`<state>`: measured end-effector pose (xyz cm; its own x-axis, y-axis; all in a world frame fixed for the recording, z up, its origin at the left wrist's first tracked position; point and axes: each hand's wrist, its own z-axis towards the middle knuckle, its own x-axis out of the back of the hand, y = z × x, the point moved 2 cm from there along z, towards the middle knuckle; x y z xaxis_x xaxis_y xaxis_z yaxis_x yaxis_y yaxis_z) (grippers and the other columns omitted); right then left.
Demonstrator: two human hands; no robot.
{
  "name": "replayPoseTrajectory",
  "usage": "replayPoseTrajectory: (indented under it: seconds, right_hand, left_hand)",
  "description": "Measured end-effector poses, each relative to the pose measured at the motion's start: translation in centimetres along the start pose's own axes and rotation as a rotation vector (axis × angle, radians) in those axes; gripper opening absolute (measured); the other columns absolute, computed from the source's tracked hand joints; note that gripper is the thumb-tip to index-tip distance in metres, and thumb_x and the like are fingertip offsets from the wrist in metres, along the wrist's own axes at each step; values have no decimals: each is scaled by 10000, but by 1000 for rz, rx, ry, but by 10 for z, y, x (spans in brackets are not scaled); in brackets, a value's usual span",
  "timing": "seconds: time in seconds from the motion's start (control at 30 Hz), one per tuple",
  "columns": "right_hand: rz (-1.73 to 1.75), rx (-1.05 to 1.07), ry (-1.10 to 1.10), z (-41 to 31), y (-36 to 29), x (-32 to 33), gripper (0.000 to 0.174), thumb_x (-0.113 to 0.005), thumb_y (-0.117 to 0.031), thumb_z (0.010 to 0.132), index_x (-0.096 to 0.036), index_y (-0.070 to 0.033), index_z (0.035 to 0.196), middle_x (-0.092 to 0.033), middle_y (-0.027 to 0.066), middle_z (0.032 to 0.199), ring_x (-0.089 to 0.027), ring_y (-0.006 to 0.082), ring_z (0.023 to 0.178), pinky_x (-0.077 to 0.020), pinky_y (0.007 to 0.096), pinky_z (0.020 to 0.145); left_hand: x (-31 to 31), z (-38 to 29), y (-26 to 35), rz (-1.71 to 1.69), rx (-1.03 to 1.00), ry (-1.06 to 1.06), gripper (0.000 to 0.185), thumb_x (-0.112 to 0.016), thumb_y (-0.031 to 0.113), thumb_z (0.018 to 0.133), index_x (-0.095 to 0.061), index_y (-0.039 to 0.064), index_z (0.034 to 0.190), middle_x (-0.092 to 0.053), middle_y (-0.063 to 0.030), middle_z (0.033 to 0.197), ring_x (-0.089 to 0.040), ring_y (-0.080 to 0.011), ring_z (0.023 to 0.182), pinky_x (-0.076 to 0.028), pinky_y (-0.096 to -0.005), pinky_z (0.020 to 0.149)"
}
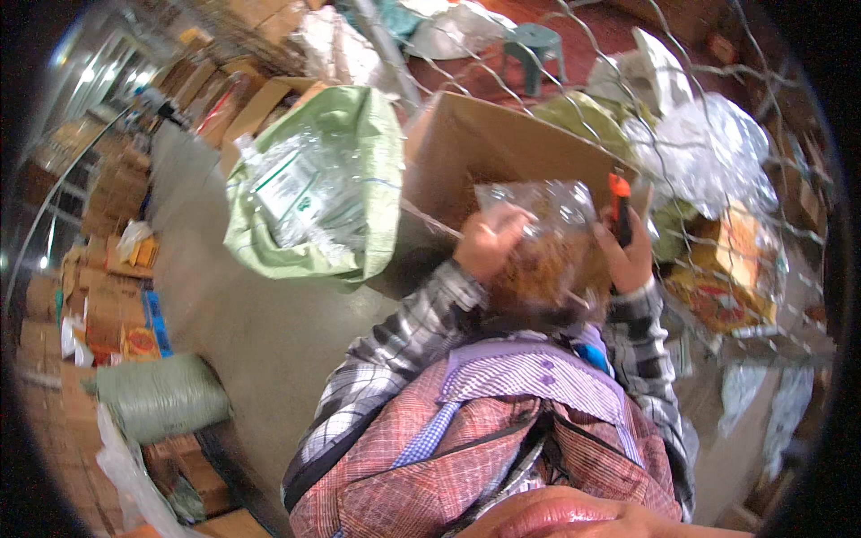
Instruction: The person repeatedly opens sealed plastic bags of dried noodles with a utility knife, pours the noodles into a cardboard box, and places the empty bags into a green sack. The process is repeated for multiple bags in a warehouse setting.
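A clear plastic bag (548, 249) with brown dried-looking contents is held in front of my body, over the near side of an open cardboard box (531, 138). My left hand (493, 242) grips the upper left of this bag. In my right hand (625, 252) is an orange and black utility knife (620, 208), pointing away from me. That hand is close beside the bag's right side; whether it also grips the plastic cannot be told. Blur hides the bag's lower edge and exact contents.
A green woven sack (380, 222) of clear plastic bags (303, 195) stands left of the box. Wire mesh (599, 60) runs along the right, with a yellow carton (723, 296) behind it. A rolled green bundle (161, 397) and stacked cartons (111, 296) lie left across concrete floor (269, 350).
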<state>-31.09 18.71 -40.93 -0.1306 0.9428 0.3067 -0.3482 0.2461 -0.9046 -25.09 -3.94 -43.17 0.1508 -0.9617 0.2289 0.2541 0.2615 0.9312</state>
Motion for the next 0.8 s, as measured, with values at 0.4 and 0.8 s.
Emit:
replayPoseTrajectory:
  seconds: [0.4, 0.8]
  right_hand:
    - [-716, 189, -356, -9, -61, -3, 350, -663, -348, 815, -611, -49, 990, -625, 180, 806, -627, 367, 738, -495, 434, 635]
    - [-875, 184, -332, -19, -70, 6, 321, -672, -370, 793, -622, -87, 937, -610, 144, 716, -627, 335, 672, -496, 424, 592]
  left_hand:
    - [11, -3, -2, 143, 23, 249, 183, -586, 158, 900, -559, -11, 836, -616, -101, 730, -569, -159, 676, -460, -306, 639]
    - [5, -6, 12, 217, -25, 274, 169, -569, 130, 924, -540, 0, 819, -574, -36, 713, -527, -107, 674, -442, -265, 637]
